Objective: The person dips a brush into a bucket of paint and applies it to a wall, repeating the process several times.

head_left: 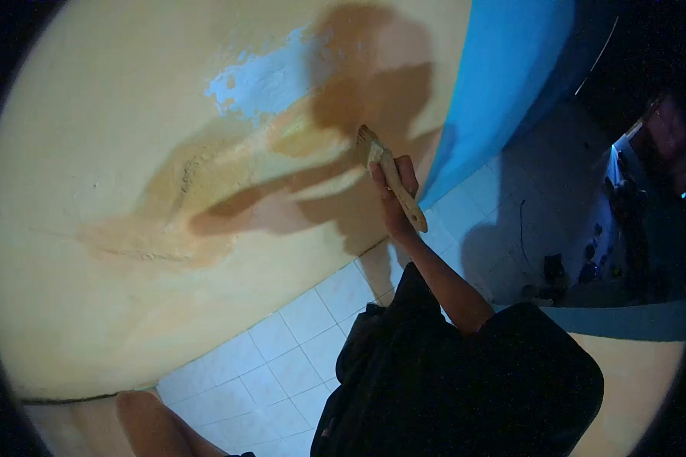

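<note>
My right hand is closed around the wooden handle of a flat paintbrush. The brush's bristles point up and to the left, at the yellow wall; whether they touch it cannot be made out. Left of the brush, the wall has a pale blue-white patch with ragged edges. Lower down are damp-looking orange-brown stains and a rough, cracked spot. Shadows of a head and an arm fall over this area. My left hand does not show.
A blue wall section adjoins the yellow one. White floor tiles run along the wall's base. Dark, unclear objects stand on the shaded floor at right. Bare skin, perhaps a knee, shows at bottom left; black clothing fills the bottom middle.
</note>
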Demonstrator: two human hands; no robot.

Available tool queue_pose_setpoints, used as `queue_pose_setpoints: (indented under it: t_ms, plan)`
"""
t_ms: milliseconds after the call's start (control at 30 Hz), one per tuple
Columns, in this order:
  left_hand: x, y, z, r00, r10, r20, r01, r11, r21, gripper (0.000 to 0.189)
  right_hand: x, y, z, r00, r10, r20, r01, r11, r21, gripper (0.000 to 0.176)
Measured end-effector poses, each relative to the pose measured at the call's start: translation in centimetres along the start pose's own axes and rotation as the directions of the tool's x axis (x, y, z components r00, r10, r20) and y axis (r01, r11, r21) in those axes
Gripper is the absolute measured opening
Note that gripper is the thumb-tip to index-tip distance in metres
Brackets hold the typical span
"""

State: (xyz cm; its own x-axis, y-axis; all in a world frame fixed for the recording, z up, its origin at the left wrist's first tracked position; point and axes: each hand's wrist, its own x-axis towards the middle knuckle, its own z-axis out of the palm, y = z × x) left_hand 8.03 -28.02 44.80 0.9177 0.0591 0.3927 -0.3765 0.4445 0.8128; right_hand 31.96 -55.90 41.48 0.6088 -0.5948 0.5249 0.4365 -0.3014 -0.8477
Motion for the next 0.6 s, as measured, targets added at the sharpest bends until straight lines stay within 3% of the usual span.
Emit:
queue_pose_setpoints:
  t_ms: [133, 200, 233, 267, 300, 367, 433, 467, 500, 567, 600]
  plan:
    - [-0.1, 0.1, -0.3, 1.0, -0.005, -0.007, 0.005, 1.0, 0.004, 0.021, -0.6, 0.2, 3.1, 0.995, -0.086, -0.058, 0.083, 0.995, -0.059, 0.016]
    - [-0.2, 0.2, -0.2, 1.0, -0.002, -0.006, 0.002, 1.0, 0.003, 0.021, -2.2, -0.8, 5.7, 0.994, 0.094, 0.059, -0.107, 0.952, 0.285, 0.012]
    - [-0.2, 0.3, -0.1, 1.0, -0.004, -0.006, 0.004, 1.0, -0.006, 0.021, -2.5, -0.9, 5.7, 0.993, 0.101, 0.057, -0.113, 0.952, 0.284, 0.012]
    - [-0.2, 0.2, -0.2, 1.0, -0.006, -0.005, 0.006, 1.0, -0.004, 0.021, -2.4, -1.1, 5.7, 0.986, -0.128, 0.111, 0.114, 0.986, 0.124, 0.013]
    - [-0.1, 0.2, -0.1, 1.0, -0.004, -0.006, 0.004, 1.0, -0.005, 0.021, -2.2, -1.3, 5.8, 0.919, -0.339, 0.2, 0.35, 0.936, -0.02, 0.013]
    - [0.0, 0.0, 0.0, 1.0, 0.004, -0.01, -0.004, 1.0, -0.025, 0.021, -2.2, 1.4, 5.6, 0.907, -0.334, 0.256, 0.336, 0.941, 0.038, 0.014]
    - [-0.4, 0.2, 0.0, 1.0, 0.003, -0.017, -0.003, 0.999, -0.038, 0.021, -0.9, 3.9, 5.1, 0.759, -0.594, 0.266, 0.599, 0.797, 0.07, 0.014]
    - [-0.5, 0.3, -0.1, 1.0, 0.005, -0.018, -0.006, 0.999, -0.043, 0.021, -1.2, 4.0, 4.1, 0.944, -0.251, 0.212, 0.205, 0.954, 0.219, 0.014]
    - [-0.6, 0.4, -0.2, 1.0, 0.009, -0.019, -0.009, 0.999, -0.047, 0.021, -1.0, 2.7, 3.0, 0.965, 0.141, 0.222, -0.217, 0.903, 0.37, 0.014]
    - [-0.7, 0.8, -0.3, 1.0, 0.022, -0.02, -0.023, 0.997, -0.069, 0.021, 0.7, 1.5, 2.1, 0.994, -0.055, -0.092, 0.063, 0.995, 0.08, 0.015]
    - [-0.8, 1.0, -0.2, 0.999, 0.029, -0.021, -0.031, 0.995, -0.09, 0.021, 1.0, 1.2, 1.9, 0.995, -0.054, -0.088, 0.061, 0.994, 0.09, 0.015]
